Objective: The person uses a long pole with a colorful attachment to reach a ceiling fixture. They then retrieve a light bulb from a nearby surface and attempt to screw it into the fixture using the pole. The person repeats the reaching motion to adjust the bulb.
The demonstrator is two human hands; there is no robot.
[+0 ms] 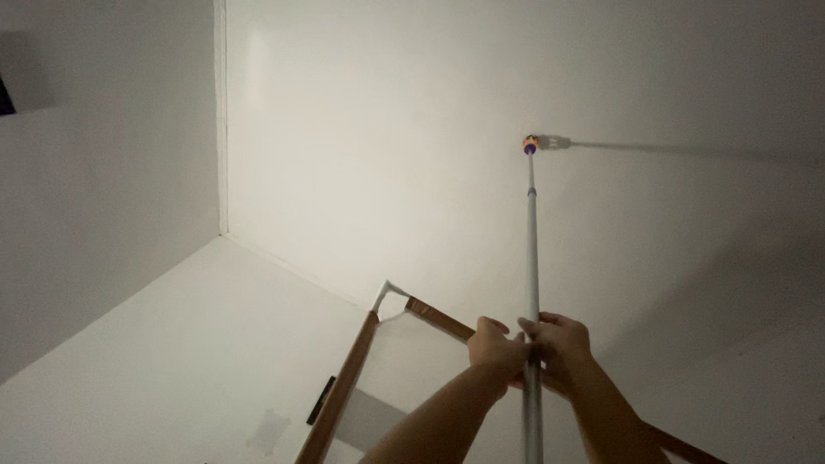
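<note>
Looking straight up here, and both hands are wrapped on a long, thin, silver-grey metal telescopic pole (532, 283); the left hand (494, 346) is closed around the shaft from the left side, fingers curled over it; the right hand (560, 345) is clamped on at the same height from the right, knuckles touching the left hand's fingers; so it is two fists side by side on one tube, low in the middle of the view. The pole runs nearly vertical from the bottom edge, up between the two forearms, narrowing in stepped sections as it climbs; its far end carries a small multicoloured tip (530, 144) with purple, orange and yellow showing, and that tip sits right at the white ceiling (412, 129); just beside the tip, to the right, is a small pale, glassy fitting (555, 142), too small and washed out to name surely, with a long grey shadow running off to the right from it. Behind the hands, a brown wooden door frame (352, 374) angles up to a corner, its top rail passing behind both wrists and on to the lower right; a small white wedge-shaped piece (387, 294) sits at that corner. On the pale wall (103, 258) at left, light fades to grey; a dark small bar (322, 400) lies beside the frame's left post.
</note>
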